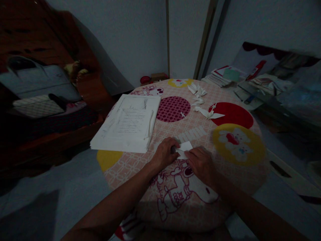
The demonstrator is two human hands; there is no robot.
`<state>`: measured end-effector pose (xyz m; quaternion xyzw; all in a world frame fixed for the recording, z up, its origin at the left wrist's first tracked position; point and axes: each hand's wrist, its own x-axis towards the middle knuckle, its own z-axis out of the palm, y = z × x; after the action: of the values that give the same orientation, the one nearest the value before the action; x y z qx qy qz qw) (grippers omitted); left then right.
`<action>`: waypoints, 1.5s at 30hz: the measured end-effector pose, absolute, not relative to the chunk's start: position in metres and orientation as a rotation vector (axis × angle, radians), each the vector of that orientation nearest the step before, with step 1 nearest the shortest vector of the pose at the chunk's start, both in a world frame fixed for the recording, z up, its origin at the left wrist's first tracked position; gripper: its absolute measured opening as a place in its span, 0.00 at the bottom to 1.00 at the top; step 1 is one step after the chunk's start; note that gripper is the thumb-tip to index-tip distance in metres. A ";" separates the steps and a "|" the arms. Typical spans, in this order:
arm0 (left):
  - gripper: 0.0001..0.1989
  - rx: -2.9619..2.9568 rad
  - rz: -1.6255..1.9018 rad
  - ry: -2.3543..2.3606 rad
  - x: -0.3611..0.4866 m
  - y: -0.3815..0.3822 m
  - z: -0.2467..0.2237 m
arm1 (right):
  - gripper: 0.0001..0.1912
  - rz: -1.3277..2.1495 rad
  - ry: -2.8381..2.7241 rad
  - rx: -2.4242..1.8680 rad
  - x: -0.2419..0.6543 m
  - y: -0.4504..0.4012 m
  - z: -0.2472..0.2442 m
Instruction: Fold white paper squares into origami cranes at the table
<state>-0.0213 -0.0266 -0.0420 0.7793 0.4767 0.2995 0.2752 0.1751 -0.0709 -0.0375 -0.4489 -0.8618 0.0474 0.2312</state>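
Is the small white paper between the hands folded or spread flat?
Folded, it seems: an edge line crosses the paper between the left hand and right hand; fold count unclear.

White paper (186, 146) partly behind hands (165, 152); printed text (131, 117) illegible.

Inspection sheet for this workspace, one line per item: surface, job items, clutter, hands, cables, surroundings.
Surface: round table under a patterned tablecloth, pink with coloured circles and cartoon figures.
Job items: small white paper, between the two hands.
Clutter: stack of printed sheets on the left; folded white paper pieces toward the far right side.
Hands: left hand and right hand both have fingers on the small white paper.
Cables: nothing seen.
Surroundings: dim light; pale handbag on a wooden seat at left; wall behind; more papers beyond the table at right.
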 end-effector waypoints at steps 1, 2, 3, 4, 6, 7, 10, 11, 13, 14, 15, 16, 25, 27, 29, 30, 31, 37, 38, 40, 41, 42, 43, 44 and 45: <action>0.12 2.094 0.799 1.279 -0.021 -0.027 -0.042 | 0.09 0.150 -2.352 -1.239 0.176 -0.071 -0.038; 0.11 2.092 0.798 1.275 -0.021 -0.027 -0.042 | 0.09 0.168 -2.338 -1.245 0.177 -0.072 -0.039; 0.11 2.092 0.802 1.268 -0.021 -0.027 -0.042 | 0.09 0.178 -2.326 -1.251 0.178 -0.072 -0.039; 0.11 2.093 0.806 1.259 -0.021 -0.027 -0.042 | 0.09 0.179 -2.317 -1.253 0.179 -0.071 -0.040; 0.11 2.097 0.827 1.255 -0.021 -0.028 -0.043 | 0.12 0.157 -2.302 -1.238 0.180 -0.071 -0.041; 0.12 2.098 0.833 1.259 -0.021 -0.028 -0.043 | 0.13 0.143 -2.292 -1.225 0.180 -0.072 -0.041; 0.19 2.059 0.830 1.290 -0.022 -0.030 -0.042 | 0.15 0.127 -2.247 -1.183 0.179 -0.073 -0.043; 0.22 2.030 0.820 1.300 -0.022 -0.030 -0.041 | 0.15 0.129 -2.223 -1.167 0.179 -0.074 -0.043; 0.26 1.947 0.800 1.298 -0.022 -0.031 -0.040 | 0.15 0.135 -2.169 -1.128 0.180 -0.075 -0.044; 0.28 1.891 0.798 1.275 -0.022 -0.031 -0.039 | 0.15 0.138 -2.139 -1.112 0.180 -0.075 -0.044; 0.29 1.823 0.806 1.235 -0.022 -0.032 -0.039 | 0.14 0.141 -2.106 -1.104 0.181 -0.075 -0.044; 0.29 1.744 0.825 1.181 -0.022 -0.032 -0.038 | 0.14 0.143 -2.070 -1.106 0.181 -0.075 -0.043; 0.25 1.327 1.134 0.937 -0.013 -0.038 -0.022 | 0.05 0.528 -1.714 -1.271 0.181 -0.074 -0.022; 0.24 1.325 1.197 0.933 -0.011 -0.037 -0.018 | 0.06 0.672 -1.637 -1.268 0.180 -0.074 -0.015; 0.24 1.304 1.247 0.925 -0.009 -0.037 -0.015 | 0.08 0.769 -1.579 -1.274 0.178 -0.074 -0.011; 0.24 1.282 1.265 0.920 -0.008 -0.037 -0.014 | 0.09 0.797 -1.563 -1.283 0.177 -0.075 -0.009; 0.24 1.249 1.284 0.912 -0.007 -0.038 -0.012 | 0.10 0.808 -1.553 -1.288 0.175 -0.077 -0.009; 0.28 0.969 1.326 0.850 -0.002 -0.039 -0.010 | 0.11 0.833 -1.533 -1.286 0.160 -0.082 -0.013; 0.29 0.939 1.321 0.852 -0.002 -0.037 -0.010 | 0.11 0.848 -1.549 -1.290 0.159 -0.082 -0.013; 0.30 0.870 1.305 0.853 -0.004 -0.034 -0.012 | 0.08 0.895 -1.622 -1.274 0.160 -0.081 -0.011; 0.30 0.827 1.285 0.848 -0.005 -0.033 -0.013 | 0.05 0.921 -1.665 -1.248 0.162 -0.081 -0.009; 0.30 0.781 1.262 0.836 -0.006 -0.031 -0.015 | 0.06 0.944 -1.704 -1.213 0.164 -0.080 -0.007; 0.30 0.736 1.235 0.818 -0.008 -0.030 -0.016 | 0.09 0.955 -1.734 -1.179 0.166 -0.079 -0.005; 0.31 0.695 1.209 0.795 -0.009 -0.029 -0.017 | 0.12 0.951 -1.754 -1.152 0.169 -0.078 -0.002; 0.31 0.662 1.184 0.771 -0.010 -0.028 -0.018 | 0.14 0.939 -1.771 -1.132 0.171 -0.077 0.000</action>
<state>-0.0096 -0.0280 -0.0185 0.2985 0.3475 0.5338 0.7107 0.1713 -0.0772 -0.0001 -0.4491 -0.7024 0.3725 0.4075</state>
